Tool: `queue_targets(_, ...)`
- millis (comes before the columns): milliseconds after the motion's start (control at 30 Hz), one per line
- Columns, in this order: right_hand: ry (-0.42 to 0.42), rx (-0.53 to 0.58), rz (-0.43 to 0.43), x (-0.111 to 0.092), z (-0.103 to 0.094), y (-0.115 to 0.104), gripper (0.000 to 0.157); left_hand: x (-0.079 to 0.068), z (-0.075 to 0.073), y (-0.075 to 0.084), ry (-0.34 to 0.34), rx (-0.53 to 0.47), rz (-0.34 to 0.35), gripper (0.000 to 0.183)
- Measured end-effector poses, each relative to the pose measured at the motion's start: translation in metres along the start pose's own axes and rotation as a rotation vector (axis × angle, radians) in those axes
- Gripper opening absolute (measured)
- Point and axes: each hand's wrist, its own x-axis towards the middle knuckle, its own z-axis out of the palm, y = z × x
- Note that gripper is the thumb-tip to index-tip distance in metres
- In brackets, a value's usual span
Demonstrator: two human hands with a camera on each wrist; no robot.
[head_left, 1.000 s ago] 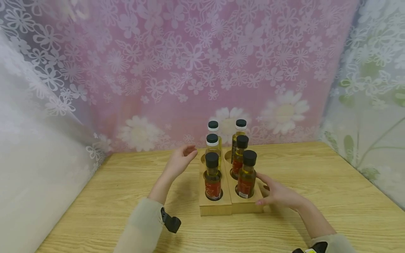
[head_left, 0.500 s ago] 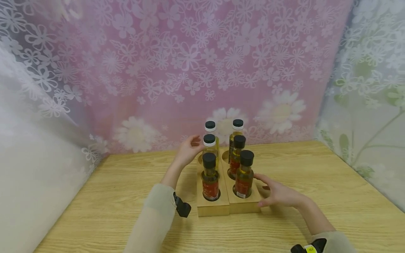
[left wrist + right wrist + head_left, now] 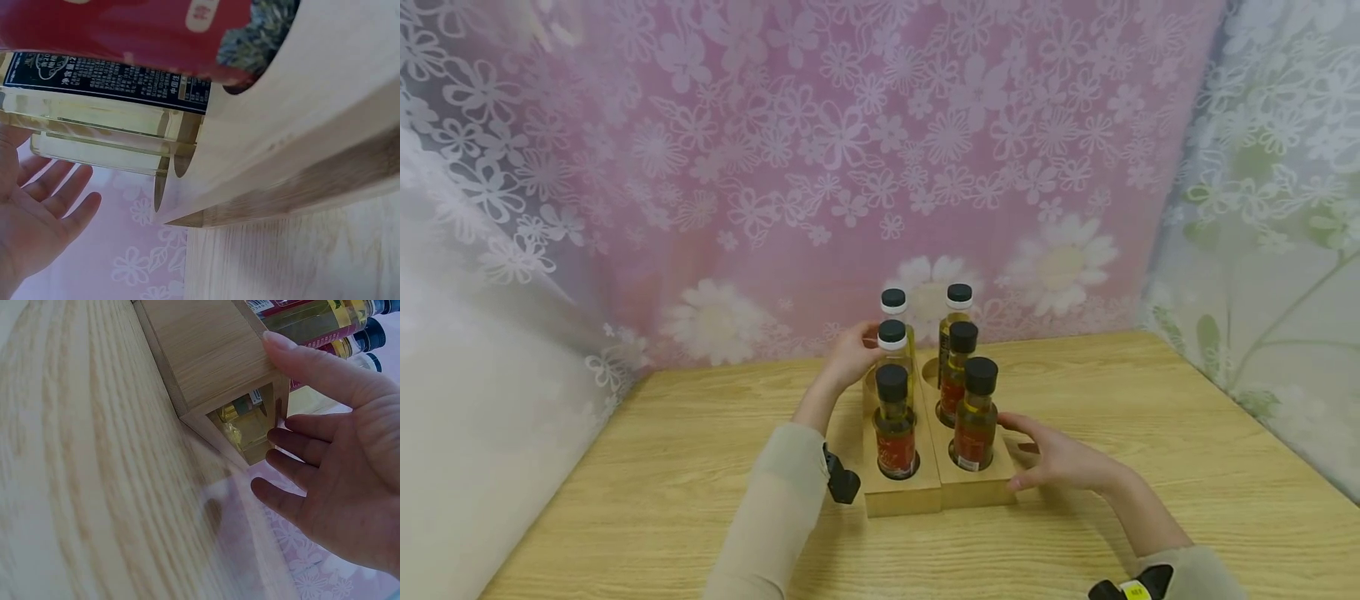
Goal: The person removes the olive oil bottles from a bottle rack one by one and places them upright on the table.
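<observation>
Two wooden bottle racks, a left one (image 3: 902, 503) and a right one (image 3: 977, 495), stand side by side, each with three upright oil bottles. Red-labelled, black-capped bottles fill the front holes, such as the front-left bottle (image 3: 895, 454) and the front-right bottle (image 3: 974, 442). My left hand (image 3: 848, 358) is beside the rear-left bottle (image 3: 894, 305), partly hidden by the middle-left bottle (image 3: 892, 337). In the left wrist view its fingers are loosely extended near the clear bottle (image 3: 94, 150); contact is unclear. My right hand (image 3: 1067, 460) has its thumb at the right rack's edge, other fingers extended beside the open rack end (image 3: 247, 422).
A wood-grain table (image 3: 700, 467) carries the racks. Behind it hangs a pink flowered curtain (image 3: 812, 167), with pale curtains at both sides. An unfilled hole (image 3: 931, 372) shows in the right rack, left of the rear-right bottle (image 3: 955, 325).
My left hand has moved right and slightly forward, from beside the racks to the rear-left bottles. The right hand keeps its place at the right rack. The view has shifted slightly.
</observation>
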Motion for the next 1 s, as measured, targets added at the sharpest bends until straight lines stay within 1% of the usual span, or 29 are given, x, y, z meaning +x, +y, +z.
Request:
queue_targets(100,-0.005,-0.003,0.002,-0.001,0.001,0.001,0.095,0.001,0.001,-0.002,-0.019,-0.012,-0.003,0.053)
queue_targets(300,-0.008,0.008,0.019,-0.003,0.005,0.004,0.093,0.005,0.006,-0.007,-0.066,-0.086,-0.006,0.055)
queue_targets(500,-0.025,0.032,0.031,-0.005,0.007,0.003,0.092,0.004,0.008,-0.014,-0.079,-0.16,-0.011,0.055)
queue_targets(600,-0.026,0.033,0.033,-0.005,0.007,0.002,0.092,0.004,0.009,-0.016,-0.055,-0.173,-0.007,0.053)
queue_targets(700,-0.027,0.029,0.035,-0.005,0.006,0.002,0.091,0.003,0.008,-0.018,-0.014,-0.183,-0.012,0.052)
queue_targets(767,-0.03,0.027,0.036,-0.005,0.005,0.002,0.091,0.002,0.005,-0.017,0.014,-0.215,-0.02,0.054)
queue_targets(867,-0.028,0.012,0.037,-0.004,0.004,0.001,0.091,0.002,-0.003,-0.011,0.055,-0.263,-0.007,0.056)
queue_targets(1000,-0.009,-0.007,0.034,-0.004,0.001,0.0,0.091,0.003,-0.016,0.003,0.095,-0.258,0.047,0.056)
